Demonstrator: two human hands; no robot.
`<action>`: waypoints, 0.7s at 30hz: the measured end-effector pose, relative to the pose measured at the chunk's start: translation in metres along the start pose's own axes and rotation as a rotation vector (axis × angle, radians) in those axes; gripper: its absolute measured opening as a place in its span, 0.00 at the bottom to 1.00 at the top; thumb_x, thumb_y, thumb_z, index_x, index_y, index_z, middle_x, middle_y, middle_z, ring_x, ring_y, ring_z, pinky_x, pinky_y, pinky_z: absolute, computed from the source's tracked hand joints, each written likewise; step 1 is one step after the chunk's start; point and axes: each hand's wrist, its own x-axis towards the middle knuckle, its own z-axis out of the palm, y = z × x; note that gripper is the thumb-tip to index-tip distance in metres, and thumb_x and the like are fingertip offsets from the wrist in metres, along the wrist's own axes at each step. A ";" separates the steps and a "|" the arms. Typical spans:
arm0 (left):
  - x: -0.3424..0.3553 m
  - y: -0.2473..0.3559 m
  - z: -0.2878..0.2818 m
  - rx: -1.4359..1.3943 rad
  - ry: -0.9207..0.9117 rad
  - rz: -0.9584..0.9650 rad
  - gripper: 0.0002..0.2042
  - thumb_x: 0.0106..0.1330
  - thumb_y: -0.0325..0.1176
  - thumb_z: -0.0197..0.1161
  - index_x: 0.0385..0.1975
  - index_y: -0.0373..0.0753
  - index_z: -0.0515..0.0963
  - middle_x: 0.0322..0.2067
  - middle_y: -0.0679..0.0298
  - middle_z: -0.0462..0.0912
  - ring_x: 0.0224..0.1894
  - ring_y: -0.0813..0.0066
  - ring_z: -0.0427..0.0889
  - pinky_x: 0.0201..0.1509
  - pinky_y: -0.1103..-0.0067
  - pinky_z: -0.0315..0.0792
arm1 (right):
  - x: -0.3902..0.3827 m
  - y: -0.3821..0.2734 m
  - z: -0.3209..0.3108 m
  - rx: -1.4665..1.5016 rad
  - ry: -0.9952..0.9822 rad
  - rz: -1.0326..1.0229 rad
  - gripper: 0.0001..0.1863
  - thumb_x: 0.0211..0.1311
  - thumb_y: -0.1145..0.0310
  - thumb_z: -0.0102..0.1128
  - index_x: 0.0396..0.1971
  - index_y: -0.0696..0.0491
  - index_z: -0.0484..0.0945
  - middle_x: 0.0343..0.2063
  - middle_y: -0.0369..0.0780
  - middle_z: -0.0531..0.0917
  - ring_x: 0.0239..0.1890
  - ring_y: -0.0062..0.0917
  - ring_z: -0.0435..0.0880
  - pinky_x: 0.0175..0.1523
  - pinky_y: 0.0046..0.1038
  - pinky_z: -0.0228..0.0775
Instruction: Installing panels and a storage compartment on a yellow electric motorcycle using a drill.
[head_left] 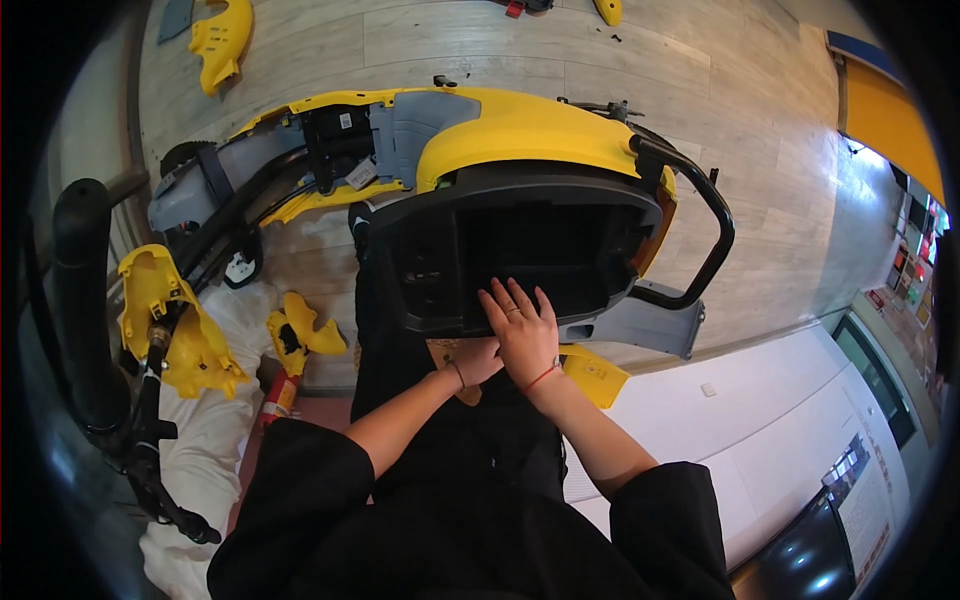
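A yellow and grey scooter body (520, 130) lies tipped on its side on the wooden floor, its black under-seat storage tub (520, 250) facing me. My right hand (522, 330) lies flat, fingers spread, on the tub's near black rim. My left hand (475, 362) is tucked under the right one, against the tub's lower edge; its fingers are mostly hidden. A black rear grab rail (705, 215) curves around the tub's right side. Black clothing covers my arms and legs below.
Loose yellow body panels lie at the left (175, 325), beside my knee (305, 335) and at the far upper left (222, 40). A black handlebar and stem (80, 300) stand at the left over white cloth (205, 440). A yellow panel (595, 375) sits under the tub.
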 end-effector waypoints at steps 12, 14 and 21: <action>-0.034 0.038 0.000 -0.178 0.285 0.179 0.11 0.62 0.30 0.52 0.44 0.37 0.71 0.33 0.59 0.78 0.39 0.71 0.78 0.41 0.77 0.71 | -0.012 -0.042 -0.062 1.108 -0.011 0.477 0.16 0.52 0.78 0.56 0.44 0.58 0.74 0.42 0.43 0.78 0.43 0.28 0.78 0.48 0.25 0.68; -0.036 0.017 0.004 -0.948 0.133 0.265 0.08 0.61 0.27 0.55 0.39 0.36 0.74 0.35 0.67 0.78 0.41 0.81 0.76 0.44 0.81 0.73 | -0.033 -0.050 -0.050 1.235 -0.043 0.606 0.07 0.57 0.76 0.57 0.36 0.58 0.73 0.35 0.39 0.78 0.35 0.19 0.77 0.41 0.20 0.68; -0.050 0.065 -0.002 -1.188 -0.104 -0.198 0.17 0.69 0.31 0.48 0.54 0.31 0.66 0.51 0.58 0.73 0.53 0.74 0.72 0.58 0.76 0.66 | -0.126 -0.032 0.035 0.859 0.129 0.886 0.33 0.53 0.71 0.62 0.59 0.55 0.57 0.51 0.42 0.66 0.52 0.30 0.70 0.58 0.36 0.60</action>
